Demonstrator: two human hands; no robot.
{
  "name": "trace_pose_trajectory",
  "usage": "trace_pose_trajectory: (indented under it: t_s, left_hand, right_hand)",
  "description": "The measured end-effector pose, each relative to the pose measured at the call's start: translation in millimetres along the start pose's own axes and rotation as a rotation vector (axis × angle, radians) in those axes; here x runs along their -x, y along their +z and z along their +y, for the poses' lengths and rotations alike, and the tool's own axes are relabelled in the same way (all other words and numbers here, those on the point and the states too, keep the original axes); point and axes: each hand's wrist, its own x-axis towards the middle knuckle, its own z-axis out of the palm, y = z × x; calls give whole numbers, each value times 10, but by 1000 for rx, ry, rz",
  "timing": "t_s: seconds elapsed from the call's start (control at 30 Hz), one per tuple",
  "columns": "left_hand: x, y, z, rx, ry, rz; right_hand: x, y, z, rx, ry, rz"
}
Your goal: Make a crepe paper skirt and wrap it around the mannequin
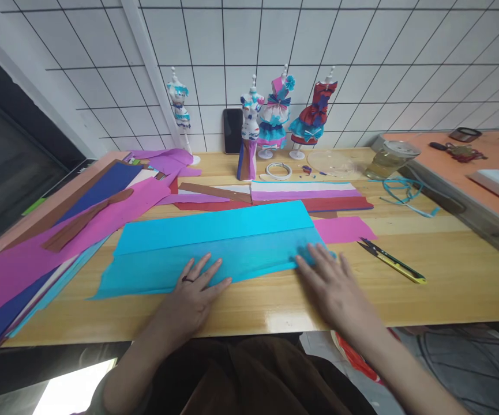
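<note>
A wide sheet of bright blue crepe paper (214,230) lies on the wooden table (253,311), with a crease or layer edge running along its length. My left hand (197,288) rests on its near edge, fingers spread, a dark ring on one finger. At the sheet's right end, my right hand (327,279) presses lightly with stretched fingers, a little blurred. Just beyond that hand is a pink paper piece (344,229), partly under the blue sheet. Yellow-handled thread snips (391,260) lie to the right of my right hand.
Coloured paper strips (80,225) pile up at the left. Behind the blue sheet lie red strips (331,204) and a white tape roll (278,170). Several small dress forms (314,115) and a phone (232,131) stand by the tiled wall. A glass jar (390,160) and blue ribbon (405,193) are right.
</note>
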Motion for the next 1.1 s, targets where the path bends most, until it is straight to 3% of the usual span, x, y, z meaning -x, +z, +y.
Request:
trace_pose_trajectory:
  t_s: [0.2, 0.33, 0.6, 0.93, 1.1]
  left_hand:
    - [-13, -106, 72, 16, -1, -8]
    - [-9, -103, 78, -3, -5, -32]
    - [-3, -95, 72, -16, 1, -5]
    - [0, -87, 64, -1, -1, 14]
    - [0, -96, 69, 44, -6, 37]
  right_hand:
    - [-334, -94, -895, -345, -286, -15]
    - [-410, -91, -1086, -380, -260, -21]
    - [-329, -91, -836, -315, -189, -88]
    - [-100, -16, -439, -163, -137, -26]
    - [-10, -3, 23, -170, 40, 64]
